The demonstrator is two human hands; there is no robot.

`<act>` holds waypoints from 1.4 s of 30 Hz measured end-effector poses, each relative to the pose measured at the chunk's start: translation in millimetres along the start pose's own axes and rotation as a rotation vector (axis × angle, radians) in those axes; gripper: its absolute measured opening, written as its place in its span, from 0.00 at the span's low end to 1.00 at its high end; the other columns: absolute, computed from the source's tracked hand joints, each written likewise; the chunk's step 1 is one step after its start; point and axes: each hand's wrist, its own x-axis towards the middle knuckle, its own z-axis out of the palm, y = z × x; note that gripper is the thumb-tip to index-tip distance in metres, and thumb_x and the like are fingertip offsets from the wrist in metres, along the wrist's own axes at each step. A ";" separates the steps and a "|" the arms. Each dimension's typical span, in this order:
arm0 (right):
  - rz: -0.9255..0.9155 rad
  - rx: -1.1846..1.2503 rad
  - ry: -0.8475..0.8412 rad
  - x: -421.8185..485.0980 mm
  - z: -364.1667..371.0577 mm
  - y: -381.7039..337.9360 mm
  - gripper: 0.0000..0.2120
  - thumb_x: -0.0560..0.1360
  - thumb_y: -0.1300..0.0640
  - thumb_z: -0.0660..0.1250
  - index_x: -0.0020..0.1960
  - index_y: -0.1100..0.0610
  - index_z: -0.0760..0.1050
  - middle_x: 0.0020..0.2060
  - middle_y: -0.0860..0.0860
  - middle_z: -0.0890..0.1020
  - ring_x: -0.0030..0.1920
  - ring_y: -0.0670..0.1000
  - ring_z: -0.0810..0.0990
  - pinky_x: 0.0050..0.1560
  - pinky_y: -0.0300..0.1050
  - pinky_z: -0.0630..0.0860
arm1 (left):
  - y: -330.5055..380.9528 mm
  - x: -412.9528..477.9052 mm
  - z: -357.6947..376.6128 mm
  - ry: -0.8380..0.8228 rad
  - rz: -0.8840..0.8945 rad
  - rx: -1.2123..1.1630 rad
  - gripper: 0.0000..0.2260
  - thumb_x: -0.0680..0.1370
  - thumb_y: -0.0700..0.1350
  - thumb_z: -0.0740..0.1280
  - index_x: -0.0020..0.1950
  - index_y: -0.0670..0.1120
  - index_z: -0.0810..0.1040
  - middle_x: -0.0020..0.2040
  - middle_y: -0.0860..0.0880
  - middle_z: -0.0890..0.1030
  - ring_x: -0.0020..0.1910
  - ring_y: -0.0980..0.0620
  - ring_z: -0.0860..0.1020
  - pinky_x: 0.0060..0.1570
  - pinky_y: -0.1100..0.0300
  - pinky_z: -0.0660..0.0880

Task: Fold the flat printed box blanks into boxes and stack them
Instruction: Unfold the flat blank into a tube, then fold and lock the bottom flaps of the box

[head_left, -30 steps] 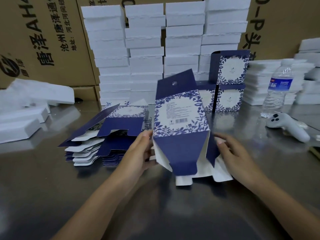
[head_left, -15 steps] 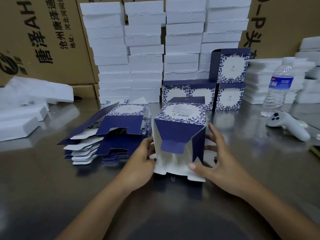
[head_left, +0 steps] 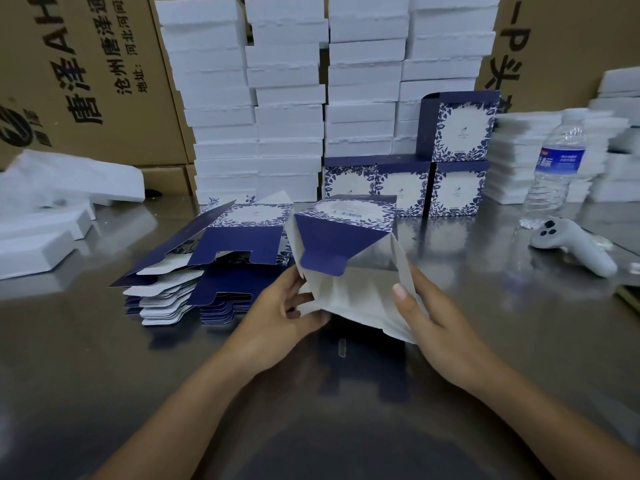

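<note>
A half-folded blue and white floral box blank (head_left: pixel 343 244) lies on its side in front of me, its open white inside facing me and a dark blue flap hanging over the opening. My left hand (head_left: pixel 280 320) grips its lower left flap. My right hand (head_left: pixel 426 313) holds the right side flap, thumb on the white inside. A pile of flat blanks (head_left: pixel 207 268) lies to the left. Several folded boxes (head_left: pixel 450 168) stand stacked behind, one on top of a row of three.
The metal table (head_left: pixel 104 375) carries tall stacks of white foam trays (head_left: pixel 287 98) at the back, more foam (head_left: pixel 52 216) at left and right, a water bottle (head_left: pixel 557 168) and a white controller (head_left: pixel 571 244) at right. Brown cartons stand behind.
The blank was tipped from upright onto its side and opened into a tube. My right hand moved from outside the box onto its right flap; the left stays at the lower left.
</note>
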 end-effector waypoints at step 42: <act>0.642 0.476 0.160 0.0 8.5 -29.1 0.18 0.79 0.52 0.61 0.32 0.58 0.69 0.19 0.52 0.74 0.18 0.45 0.67 0.22 0.36 0.66 | 21.6 -7.8 35.5 0.214 -0.326 -0.526 0.20 0.80 0.38 0.62 0.71 0.42 0.63 0.59 0.40 0.76 0.39 0.47 0.84 0.39 0.62 0.81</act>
